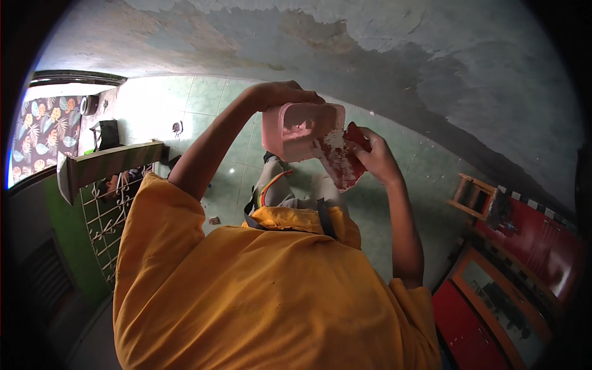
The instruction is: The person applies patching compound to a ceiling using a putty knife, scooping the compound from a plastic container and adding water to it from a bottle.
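In front of me my left hand [280,94] grips the far rim of a pink plastic tub [271,132], which is tilted so its inside shows. Pale paste smears the tub's inner wall. Fingers of my right hand [376,157] are closed around a red flat spreader [354,176], thickly streaked with whitish paste. The spreader's edge meets the tub's right rim. How much paste lies deep in the tub I cannot tell.
A wall [394,55] with patchy grey coating rises ahead. Green tiles [231,160] cover the floor, with a small brown fragment [214,220] on it. At right are a wooden frame [473,196] and red cabinet [472,330]; at left, a metal lattice [102,213].
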### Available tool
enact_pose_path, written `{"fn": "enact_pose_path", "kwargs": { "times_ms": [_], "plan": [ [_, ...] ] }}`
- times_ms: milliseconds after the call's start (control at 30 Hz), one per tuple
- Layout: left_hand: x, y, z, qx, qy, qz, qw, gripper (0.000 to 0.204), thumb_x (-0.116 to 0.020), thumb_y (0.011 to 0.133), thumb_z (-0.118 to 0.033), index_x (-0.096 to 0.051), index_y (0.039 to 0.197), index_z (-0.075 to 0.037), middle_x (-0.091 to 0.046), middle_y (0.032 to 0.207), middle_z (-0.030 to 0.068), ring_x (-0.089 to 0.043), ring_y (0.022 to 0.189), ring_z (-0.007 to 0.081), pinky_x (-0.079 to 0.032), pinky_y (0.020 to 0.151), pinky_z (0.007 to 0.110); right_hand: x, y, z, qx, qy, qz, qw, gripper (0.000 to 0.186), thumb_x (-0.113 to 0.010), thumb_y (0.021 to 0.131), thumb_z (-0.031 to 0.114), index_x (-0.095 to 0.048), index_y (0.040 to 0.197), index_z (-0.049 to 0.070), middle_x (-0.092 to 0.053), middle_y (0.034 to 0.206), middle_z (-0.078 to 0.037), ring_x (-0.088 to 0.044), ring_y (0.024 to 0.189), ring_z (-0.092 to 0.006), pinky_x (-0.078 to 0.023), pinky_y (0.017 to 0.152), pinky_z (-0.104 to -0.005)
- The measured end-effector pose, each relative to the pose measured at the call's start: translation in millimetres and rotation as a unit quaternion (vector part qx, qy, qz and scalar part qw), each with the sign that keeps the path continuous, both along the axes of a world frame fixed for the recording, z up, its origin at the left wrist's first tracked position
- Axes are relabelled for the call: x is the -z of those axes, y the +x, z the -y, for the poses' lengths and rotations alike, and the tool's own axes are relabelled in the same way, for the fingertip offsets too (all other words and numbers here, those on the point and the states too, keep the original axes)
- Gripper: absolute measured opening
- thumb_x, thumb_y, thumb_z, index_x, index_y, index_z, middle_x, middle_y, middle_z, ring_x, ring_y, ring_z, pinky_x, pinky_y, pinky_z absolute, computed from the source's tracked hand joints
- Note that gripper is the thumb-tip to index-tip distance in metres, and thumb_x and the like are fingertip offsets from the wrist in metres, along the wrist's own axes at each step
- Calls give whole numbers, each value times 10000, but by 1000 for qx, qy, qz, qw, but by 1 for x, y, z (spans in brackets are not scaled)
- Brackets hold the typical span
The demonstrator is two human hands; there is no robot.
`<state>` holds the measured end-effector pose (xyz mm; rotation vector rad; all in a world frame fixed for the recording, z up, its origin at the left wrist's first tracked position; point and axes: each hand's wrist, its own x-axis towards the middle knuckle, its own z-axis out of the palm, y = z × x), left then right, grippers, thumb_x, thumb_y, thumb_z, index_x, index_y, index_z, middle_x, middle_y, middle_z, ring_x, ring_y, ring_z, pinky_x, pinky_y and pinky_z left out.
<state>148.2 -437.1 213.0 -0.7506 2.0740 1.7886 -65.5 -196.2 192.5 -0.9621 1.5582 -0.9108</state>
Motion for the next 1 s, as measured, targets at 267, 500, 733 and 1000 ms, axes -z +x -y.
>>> {"fn": "enact_pose_path", "kwargs": {
  "times_ms": [267, 500, 733, 1000],
  "plan": [
    [110, 45, -5, 61, -62, 32, 996, 425, -479, 1049, -317, -608, 1444, -231, -688, 1321, 105, -667, 1158, 247, -520, 1006, 370, 60, 90, -6, 99, 122, 266, 951, 354, -699, 985, 136, -631, 1294, -24, -702, 1163, -65, -642, 1016, -95, -543, 900, -279],
    [155, 87, 5, -222, 88, 18, 971, 522, -602, 1012, -431, -694, 1259, 20, -730, 1122, 98, -649, 1032, 143, -515, 922, 311, 123, 115, -17, 208, 62, 439, 872, 511, -645, 991, 83, -476, 1461, -25, -634, 1329, -115, -661, 1127, -176, -558, 979, -330],
    [198, 126, -38, -376, 191, -49, 905, 562, -544, 1056, -407, -595, 1376, 52, -667, 1237, 79, -606, 1114, 156, -483, 972, 305, 130, 65, 14, 321, -55, 424, 845, 401, -696, 963, 90, -552, 1333, 30, -643, 1242, -66, -647, 1127, -174, -531, 988, -354],
    [264, 89, -119, -380, 255, -111, 882, 627, -445, 1077, -505, -592, 1369, 29, -669, 1219, 60, -620, 1073, 145, -501, 944, 313, 161, -67, 41, 438, -239, 285, 819, 391, -637, 1027, 153, -529, 1375, 12, -627, 1312, -91, -598, 1249, -208, -465, 1096, -392]
  ]
}}
